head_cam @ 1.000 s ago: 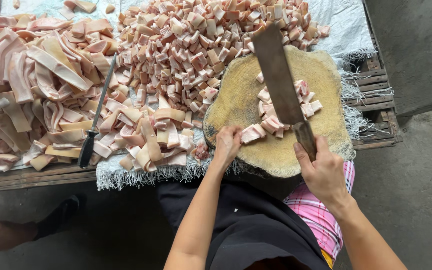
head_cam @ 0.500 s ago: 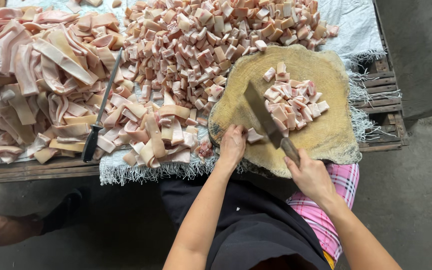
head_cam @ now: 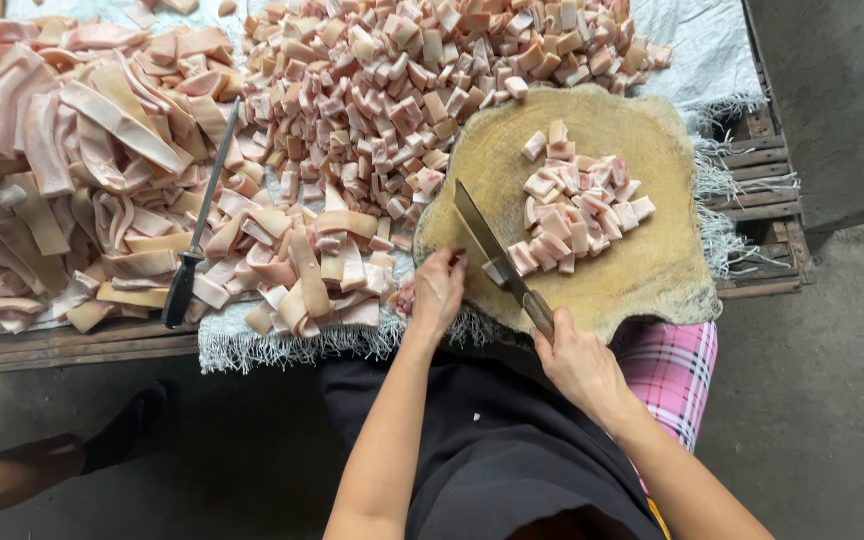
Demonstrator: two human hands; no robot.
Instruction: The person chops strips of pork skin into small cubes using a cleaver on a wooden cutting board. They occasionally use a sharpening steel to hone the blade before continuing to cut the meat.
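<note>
Pink pork-fat pieces [head_cam: 577,210] sit centre-right on wooden block [head_cam: 642,270]. R hand [head_cam: 577,365] wraps fully round cleaver [head_cam: 492,245] handle; L hand [head_cam: 439,295] rests curled at block edge w/ nothing gripped. Best kept: fingertips tucked, blade upright. Sharpening steel [head_cam: 197,225] lies left, on strips.

No packages, labels, signs or screens show anywhere in this view — nothing boxed, wrapped, tagged or lit, near or far, left or right.
</note>
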